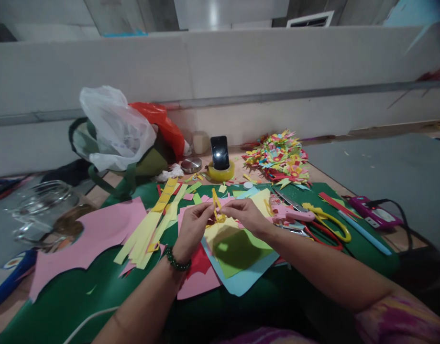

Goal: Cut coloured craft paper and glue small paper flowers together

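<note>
Both of my hands meet over a pile of coloured paper sheets (241, 277) in the middle of the green mat (108, 296). A narrow, folded yellow paper strip (215, 198) stands up between them. My left hand (198, 220), with a green bead bracelet on its wrist, pinches the strip from the left. From the right, my right hand (245, 212) pinches the same strip with its fingertips. Pale yellow paper strips (148, 234) lie left of my left hand. Pink-handled scissors (290, 214) and yellow-handled scissors (331, 222) lie right of my right hand.
A phone (220, 152) leans upright at a yellow tape roll (222, 171). Folded paper pieces (279, 155) are heaped at the back right. A bag (115, 129), a glass jug (44, 210) and cut pink paper (105, 229) stand or lie on the left. A purple power strip (374, 212) sits at right.
</note>
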`<state>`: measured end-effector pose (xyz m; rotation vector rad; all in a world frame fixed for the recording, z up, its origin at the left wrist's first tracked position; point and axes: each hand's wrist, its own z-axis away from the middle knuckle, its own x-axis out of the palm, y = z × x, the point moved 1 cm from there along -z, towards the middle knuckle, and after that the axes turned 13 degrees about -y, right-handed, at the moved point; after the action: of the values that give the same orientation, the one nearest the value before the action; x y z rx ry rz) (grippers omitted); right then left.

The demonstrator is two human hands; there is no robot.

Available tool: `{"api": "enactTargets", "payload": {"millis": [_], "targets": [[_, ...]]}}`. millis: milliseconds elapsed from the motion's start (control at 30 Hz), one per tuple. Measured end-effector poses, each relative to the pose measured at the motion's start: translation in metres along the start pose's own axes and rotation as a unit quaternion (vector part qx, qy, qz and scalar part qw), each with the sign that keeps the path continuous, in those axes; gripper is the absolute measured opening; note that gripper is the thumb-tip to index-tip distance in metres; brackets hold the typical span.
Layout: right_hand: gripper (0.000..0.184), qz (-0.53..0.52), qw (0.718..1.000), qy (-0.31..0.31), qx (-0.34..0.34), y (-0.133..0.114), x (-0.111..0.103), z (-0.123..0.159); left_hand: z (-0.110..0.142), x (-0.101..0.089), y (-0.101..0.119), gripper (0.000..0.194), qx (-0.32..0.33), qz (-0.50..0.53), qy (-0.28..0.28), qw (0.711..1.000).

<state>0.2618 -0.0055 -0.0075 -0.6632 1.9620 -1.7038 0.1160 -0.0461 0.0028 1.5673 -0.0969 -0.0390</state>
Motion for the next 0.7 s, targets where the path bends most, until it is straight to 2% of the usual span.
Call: {"api": "enactTargets", "payload": {"millis": [133, 367, 500, 700], "targets": [[0.019, -0.005, 1.0, 0.001, 0.009, -0.0008, 0.0, 0.0, -0.0003, -0.0008, -0.0007, 0.035, 0.009, -0.004, -0.006, 1.0], [0.02, -0.034, 0.998, 0.054, 0.014, 0.0015, -0.0009, -0.0011, 0.0009, -0.0024, -0.0039, 0.039, 0.02, 0.037, 0.038, 0.998], [0.021, -0.035, 0.998, 0.052, 0.031, 0.0041, -0.0002, -0.0018, 0.0015, -0.0014, -0.0047, 0.037, 0.04, 0.049, 0.048, 0.997], [0.02, 0.004, 0.999, 0.031, -0.007, 0.0027, 0.0011, -0.0008, -0.0011, -0.0014, -0.007, 0.036, 0.012, 0.046, 0.014, 0.999]]}}
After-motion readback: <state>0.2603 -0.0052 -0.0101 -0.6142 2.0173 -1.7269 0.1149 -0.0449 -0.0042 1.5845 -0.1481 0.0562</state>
